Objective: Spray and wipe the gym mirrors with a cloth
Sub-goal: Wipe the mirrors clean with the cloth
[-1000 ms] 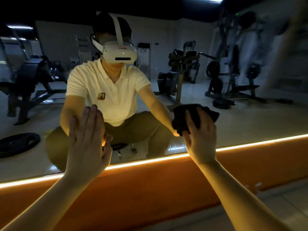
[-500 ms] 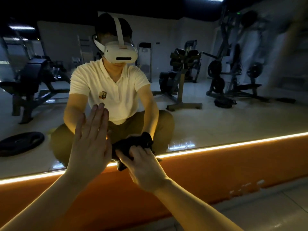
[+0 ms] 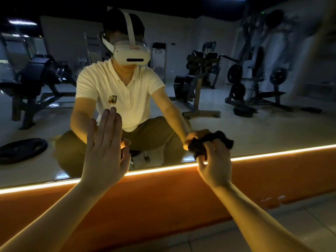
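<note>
Crumpled dark cloth [image 3: 199,146], seemingly soft, in right hand [image 3: 215,160] against glossy mirror [image 3: 254,124]

The cloth [image 3: 197,148] mostly buried in the right hand [image 3: 216,162] — mirror [image 3: 272,128] blurred upper right.

Large wall mirror [image 3: 254,128] of smooth, glossy glass, clouded by hazy whitish streaks [image 3: 276,44] at its far right. A dark crumpled cloth [image 3: 203,144] against the glass looks soft, matt and slightly fuzzy. Below the mirror, an orange painted wall band [image 3: 163,197] is smooth and matt, with pale chipped patches [image 3: 272,199] towards the right. Pale floor tiles [image 3: 300,224], near right, are smooth with a faint sheen.
</note>
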`<state>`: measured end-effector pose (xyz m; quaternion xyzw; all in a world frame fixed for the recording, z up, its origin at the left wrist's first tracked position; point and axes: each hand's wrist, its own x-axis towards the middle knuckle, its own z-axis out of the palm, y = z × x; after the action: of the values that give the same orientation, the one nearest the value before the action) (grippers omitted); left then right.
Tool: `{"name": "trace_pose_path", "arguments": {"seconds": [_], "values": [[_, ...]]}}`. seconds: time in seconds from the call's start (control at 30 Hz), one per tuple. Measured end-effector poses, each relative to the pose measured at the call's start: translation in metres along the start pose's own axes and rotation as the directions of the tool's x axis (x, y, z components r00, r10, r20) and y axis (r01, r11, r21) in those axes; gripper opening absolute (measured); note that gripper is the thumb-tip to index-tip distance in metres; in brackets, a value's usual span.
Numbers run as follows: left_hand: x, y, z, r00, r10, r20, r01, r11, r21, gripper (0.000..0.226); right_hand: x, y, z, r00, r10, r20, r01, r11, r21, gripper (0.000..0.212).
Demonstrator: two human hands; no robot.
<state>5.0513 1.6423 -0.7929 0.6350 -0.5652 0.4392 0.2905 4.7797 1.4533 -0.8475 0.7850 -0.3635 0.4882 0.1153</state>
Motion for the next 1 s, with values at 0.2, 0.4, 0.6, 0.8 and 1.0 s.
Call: {"name": "trace_pose_path", "arguments": {"seconds": [0.2,0.4,0.6,0.8,1.0], "values": [[0.000,-0.004,-0.008,0.999,0.019,0.050,-0.019,1.000,-0.009,0.080,-0.038,-0.111,0.039,0.861,-0.461,0.214,0.419,0.882,0.216,0.018],[0.002,0.002,-0.005,1.000,0.010,0.026,-0.010,1.000,0.001,0.079,-0.030,-0.085,0.027,0.819,-0.499,0.283,0.475,0.867,0.150,0.026],[0.007,0.027,0.006,0.997,0.058,0.050,-0.056,0.998,-0.038,0.079,-0.026,0.005,0.002,0.929,-0.240,0.280,0.245,0.969,0.018,0.018],[0.006,0.043,0.015,0.992,0.101,0.081,-0.097,0.994,-0.059,0.081,-0.020,0.061,-0.009,0.932,0.341,0.125,-0.331,0.939,-0.094,0.014],[0.008,0.052,0.026,0.988,0.141,0.068,-0.139,0.989,-0.043,0.077,-0.020,0.004,0.001,0.983,0.129,0.128,-0.138,0.989,0.062,0.022]]}}
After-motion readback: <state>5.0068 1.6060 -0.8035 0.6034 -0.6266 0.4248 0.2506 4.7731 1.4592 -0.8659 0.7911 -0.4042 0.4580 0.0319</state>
